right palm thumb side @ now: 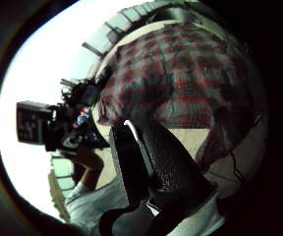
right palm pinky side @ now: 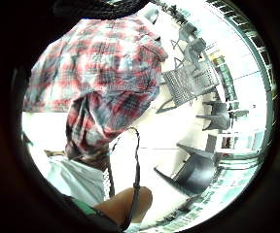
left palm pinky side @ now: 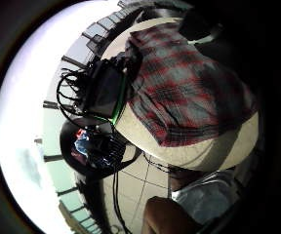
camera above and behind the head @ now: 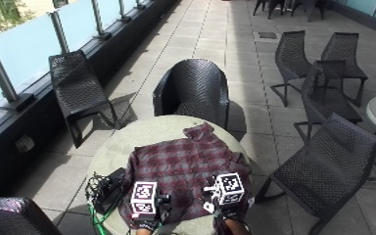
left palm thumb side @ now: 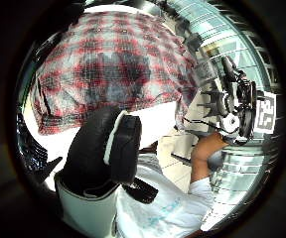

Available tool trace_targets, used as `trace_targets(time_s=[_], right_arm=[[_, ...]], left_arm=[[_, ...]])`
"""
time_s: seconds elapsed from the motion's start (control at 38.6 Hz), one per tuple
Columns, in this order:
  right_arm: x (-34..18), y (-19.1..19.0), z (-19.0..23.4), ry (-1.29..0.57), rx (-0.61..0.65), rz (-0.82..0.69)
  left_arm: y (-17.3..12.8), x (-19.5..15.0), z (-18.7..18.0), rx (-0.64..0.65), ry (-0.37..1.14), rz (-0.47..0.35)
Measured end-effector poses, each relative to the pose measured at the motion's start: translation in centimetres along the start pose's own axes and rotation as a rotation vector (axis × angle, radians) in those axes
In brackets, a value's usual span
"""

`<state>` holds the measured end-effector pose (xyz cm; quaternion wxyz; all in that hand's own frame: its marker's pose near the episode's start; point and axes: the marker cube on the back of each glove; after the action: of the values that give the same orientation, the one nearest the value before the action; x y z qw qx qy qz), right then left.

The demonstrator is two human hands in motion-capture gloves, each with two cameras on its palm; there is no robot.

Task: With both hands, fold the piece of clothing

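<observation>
A red and grey plaid shirt [camera above and behind the head: 181, 171] lies spread flat on the round pale table [camera above and behind the head: 142, 129], collar pointing away from me. My left hand [camera above and behind the head: 148, 223] and right hand [camera above and behind the head: 225, 215] hover side by side over the shirt's near hem. Neither holds any cloth. The left palm views show the whole shirt [left palm thumb side: 113, 64] below, with the left thumb [left palm thumb side: 101, 148] loosely bent and holding nothing. In the right thumb side view the right thumb [right palm thumb side: 156, 162] sits above the shirt [right palm thumb side: 185, 78], apart from it. One sleeve [right palm pinky side: 89, 131] hangs over the table's edge beside my right hand.
A black device with tangled cables [camera above and behind the head: 109, 188] sits on the table left of the shirt, close to my left hand. Dark wicker chairs stand around the table: one behind it [camera above and behind the head: 191, 90], one at the left [camera above and behind the head: 77, 85], one at the right [camera above and behind the head: 325, 161].
</observation>
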<state>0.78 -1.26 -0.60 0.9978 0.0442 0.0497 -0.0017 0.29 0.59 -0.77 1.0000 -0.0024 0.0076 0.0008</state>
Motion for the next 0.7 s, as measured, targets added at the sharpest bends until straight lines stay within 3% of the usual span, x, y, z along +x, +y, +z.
trace_targets(time_s=[0.08, 0.39, 0.6, 0.7], right_arm=[[-1.3, 1.3, 0.5, -0.084, -0.098, -0.007], [-0.6, 1.6, 1.6, -0.059, -0.128, -0.008], [3.0, 3.3, 9.5, -0.007, -0.385, 0.039], [4.6, 3.3, 11.8, -0.023, -0.427, 0.065]], left_arm=[[0.3, -0.1, -0.2, -0.016, -0.009, -0.002], [1.0, -0.7, 0.8, -0.012, -0.017, 0.001], [0.8, -3.4, 9.0, -0.200, -0.027, -0.003], [0.3, -4.2, 11.3, -0.134, 0.007, 0.001]])
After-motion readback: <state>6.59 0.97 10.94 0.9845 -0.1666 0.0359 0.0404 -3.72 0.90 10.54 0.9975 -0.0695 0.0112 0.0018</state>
